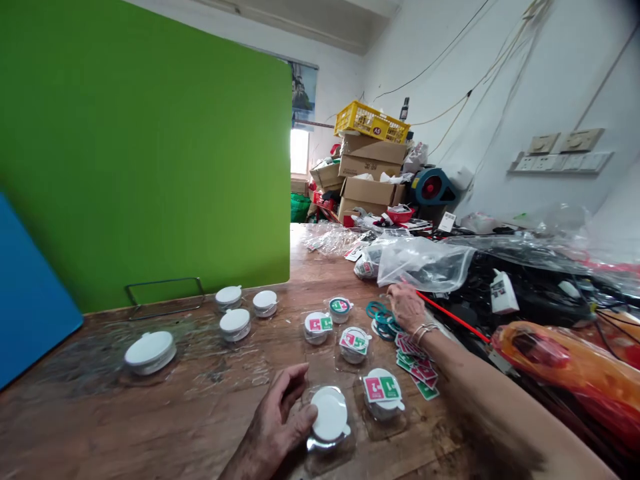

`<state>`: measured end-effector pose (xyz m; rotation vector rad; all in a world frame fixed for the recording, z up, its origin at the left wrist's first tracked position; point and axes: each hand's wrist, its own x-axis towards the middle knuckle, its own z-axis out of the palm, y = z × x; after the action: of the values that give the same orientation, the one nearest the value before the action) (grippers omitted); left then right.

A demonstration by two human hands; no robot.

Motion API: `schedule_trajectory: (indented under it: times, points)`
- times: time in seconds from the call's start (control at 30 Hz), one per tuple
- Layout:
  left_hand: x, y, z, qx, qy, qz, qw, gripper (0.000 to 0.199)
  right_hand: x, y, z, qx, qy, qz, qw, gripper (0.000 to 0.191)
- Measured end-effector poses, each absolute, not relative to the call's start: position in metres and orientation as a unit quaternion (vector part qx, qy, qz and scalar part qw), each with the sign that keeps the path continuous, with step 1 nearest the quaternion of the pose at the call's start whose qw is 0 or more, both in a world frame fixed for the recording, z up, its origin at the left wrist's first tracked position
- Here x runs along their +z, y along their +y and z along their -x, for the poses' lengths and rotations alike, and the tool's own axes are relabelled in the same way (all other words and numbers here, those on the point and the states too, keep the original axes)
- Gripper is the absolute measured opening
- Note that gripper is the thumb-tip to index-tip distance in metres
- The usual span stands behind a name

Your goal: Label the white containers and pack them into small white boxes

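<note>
My left hand [283,417] is at the near middle of the table, its fingers apart and curled. Its thumb touches the left edge of a round white-topped piece [330,413] in a clear plastic blister pack. Over a small pile of teal rings [383,323], my right hand [407,308] reaches down with its fingers together; what the fingertips hold, if anything, is hidden. Just below that wrist, red and green printed cards [415,363] lie fanned out. Red and green cards lie on several round packs, such as the near right pack [384,393]. A teal ring rests on the farther pack [341,307].
Several white round packs [150,351] stand on the left, by a thin wire frame [165,297] and a green panel [150,147]. Clear plastic bags [425,260], a red rod [453,317] and an orange bag [565,373] crowd the right. Cardboard boxes [373,160] are stacked behind.
</note>
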<state>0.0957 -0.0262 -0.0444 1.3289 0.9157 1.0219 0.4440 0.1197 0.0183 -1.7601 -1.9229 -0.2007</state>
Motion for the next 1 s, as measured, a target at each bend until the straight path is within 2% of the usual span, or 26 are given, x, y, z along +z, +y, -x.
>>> schedule_trajectory:
  times: [0.07, 0.17, 0.27, 0.33, 0.5, 0.67, 0.83, 1.0]
  points:
    - [-0.038, -0.03, -0.097, 0.438, 0.39, -0.572, 0.573, 0.069, 0.033, 0.112, -0.432, -0.057, -0.705, 0.644, 0.292, 0.02]
    - [-0.031, -0.035, -0.099, 0.442, 0.397, -0.568, 0.569, 0.071, 0.051, 0.107, -0.396, 0.038, -0.729, 0.606, 0.317, 0.024]
    - [-0.029, -0.036, -0.101, 0.45, 0.401, -0.571, 0.558, 0.071, 0.055, 0.106, -0.35, 0.182, -0.753, 0.56, 0.293, 0.025]
    - [-0.029, -0.035, -0.101, 0.457, 0.395, -0.575, 0.552, 0.071, 0.05, 0.11, -0.324, 0.234, -0.758, 0.546, 0.268, 0.023]
    - [-0.03, -0.034, -0.101, 0.466, 0.385, -0.572, 0.554, 0.072, 0.034, 0.123, -0.292, 0.191, -0.773, 0.562, 0.222, 0.012]
    - [-0.025, -0.036, -0.102, 0.466, 0.392, -0.569, 0.553, 0.068, 0.043, 0.123, -0.298, 0.133, -0.788, 0.562, 0.212, 0.017]
    - [-0.024, -0.034, -0.101, 0.448, 0.41, -0.556, 0.567, 0.07, 0.068, 0.106, -0.37, 0.098, -0.771, 0.594, 0.21, 0.023]
    - [-0.029, -0.026, -0.099, 0.443, 0.408, -0.564, 0.565, 0.069, 0.062, 0.063, -0.454, 0.092, -0.733, 0.659, 0.139, 0.019]
